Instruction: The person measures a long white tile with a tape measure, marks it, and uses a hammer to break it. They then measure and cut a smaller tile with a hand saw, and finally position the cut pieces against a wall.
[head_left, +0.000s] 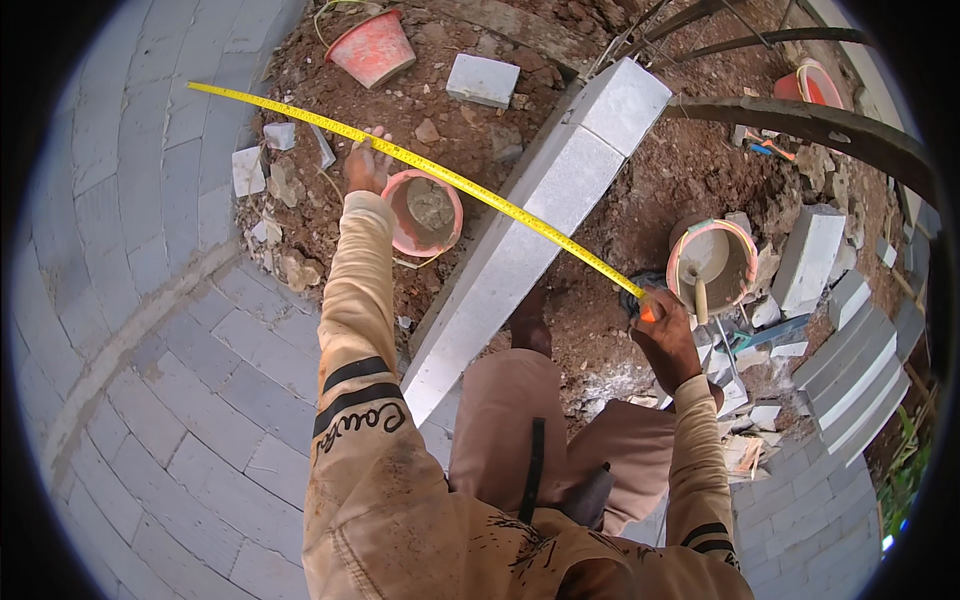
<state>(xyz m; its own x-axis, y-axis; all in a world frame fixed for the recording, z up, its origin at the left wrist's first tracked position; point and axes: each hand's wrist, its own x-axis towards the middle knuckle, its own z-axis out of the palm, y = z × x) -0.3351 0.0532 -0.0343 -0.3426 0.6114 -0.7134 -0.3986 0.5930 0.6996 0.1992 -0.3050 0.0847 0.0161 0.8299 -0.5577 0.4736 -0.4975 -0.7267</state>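
Observation:
A yellow tape measure blade is stretched out from right to upper left, crossing above a low row of pale grey blocks. My right hand is closed around the tape measure's case, of which an orange part shows. My left hand holds the blade farther along, with fingertips showing beyond its far edge. The blade's free end reaches over the grey paving. Just right of my left hand stands a pink bucket with mortar in it. Another mortar bucket, with a tool handle leaning inside, stands beside my right hand.
Grey paving lies left. Brown soil carries a red bucket, a loose block and rubble. Curved dark metal bars cross at upper right. Stacked grey slabs and a blue-handled saw lie right.

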